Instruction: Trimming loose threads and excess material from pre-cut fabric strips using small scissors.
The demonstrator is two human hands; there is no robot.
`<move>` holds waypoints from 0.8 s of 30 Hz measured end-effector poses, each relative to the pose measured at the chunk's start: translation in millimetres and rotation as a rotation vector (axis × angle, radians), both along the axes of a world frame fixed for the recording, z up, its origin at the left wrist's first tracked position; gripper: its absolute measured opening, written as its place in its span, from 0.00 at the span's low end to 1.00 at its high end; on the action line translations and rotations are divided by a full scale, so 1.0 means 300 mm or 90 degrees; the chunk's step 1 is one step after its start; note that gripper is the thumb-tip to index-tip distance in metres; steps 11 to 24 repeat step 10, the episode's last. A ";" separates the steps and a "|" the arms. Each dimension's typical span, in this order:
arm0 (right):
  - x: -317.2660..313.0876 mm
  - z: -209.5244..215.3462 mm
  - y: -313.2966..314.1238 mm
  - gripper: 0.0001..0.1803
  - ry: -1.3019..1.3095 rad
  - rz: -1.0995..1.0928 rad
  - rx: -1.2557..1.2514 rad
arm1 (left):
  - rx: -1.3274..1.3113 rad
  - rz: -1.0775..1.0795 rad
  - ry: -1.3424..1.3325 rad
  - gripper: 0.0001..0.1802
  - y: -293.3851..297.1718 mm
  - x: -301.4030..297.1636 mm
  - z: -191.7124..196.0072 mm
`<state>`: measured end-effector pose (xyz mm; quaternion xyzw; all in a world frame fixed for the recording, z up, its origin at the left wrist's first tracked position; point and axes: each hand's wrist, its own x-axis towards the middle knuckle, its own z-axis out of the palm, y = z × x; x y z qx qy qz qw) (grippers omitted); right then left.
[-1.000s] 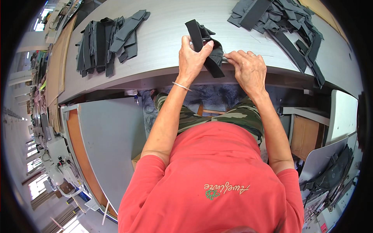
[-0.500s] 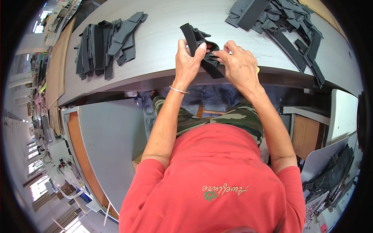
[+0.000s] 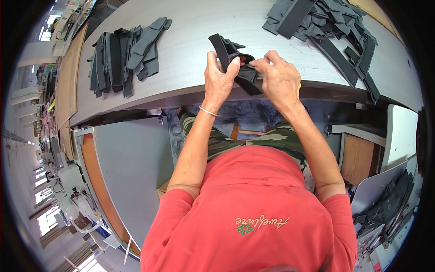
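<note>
Just above the table's near edge, a folded dark fabric piece (image 3: 248, 85) with a stiff black band is gripped between my hands. My left hand (image 3: 219, 78) is closed round its left side, thumb pressed on the cloth. My right hand (image 3: 280, 78) pinches the fabric's right edge between thumb and fingertips; something small and yellow shows at the outer side of that hand. Folds hide some of the fingers. To the left lies a row of grey fabric pieces (image 3: 114, 63), and at the far right is a looser heap of similar pieces (image 3: 333, 28).
The pale table (image 3: 190, 27) has a curved-looking near edge across my front. A grey panel (image 3: 129, 149) stands at lower left. On the right are a cardboard box (image 3: 358, 156), a white board (image 3: 399, 136) and a black mesh bag (image 3: 390, 199).
Both hands keep hold of the fabric piece. My right hand has shifted slightly, its fingers drawn in a little more at the fabric's edge. The fabric piles look unchanged.
</note>
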<state>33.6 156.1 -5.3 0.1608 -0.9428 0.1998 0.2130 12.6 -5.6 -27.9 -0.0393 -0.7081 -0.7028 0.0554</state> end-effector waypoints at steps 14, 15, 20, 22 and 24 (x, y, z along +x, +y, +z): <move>0.037 0.054 0.092 0.11 -0.115 -0.028 -0.462 | 0.357 -0.001 -0.057 0.23 -0.130 0.020 0.202; 0.037 0.054 0.092 0.11 -0.115 -0.028 -0.462 | 0.357 -0.001 -0.057 0.23 -0.130 0.020 0.202; 0.037 0.054 0.092 0.11 -0.115 -0.028 -0.462 | 0.357 -0.001 -0.057 0.23 -0.130 0.020 0.202; 0.037 0.054 0.092 0.11 -0.115 -0.028 -0.462 | 0.357 -0.001 -0.057 0.23 -0.130 0.020 0.202; 0.037 0.054 0.092 0.11 -0.115 -0.028 -0.462 | 0.357 -0.001 -0.057 0.23 -0.130 0.020 0.202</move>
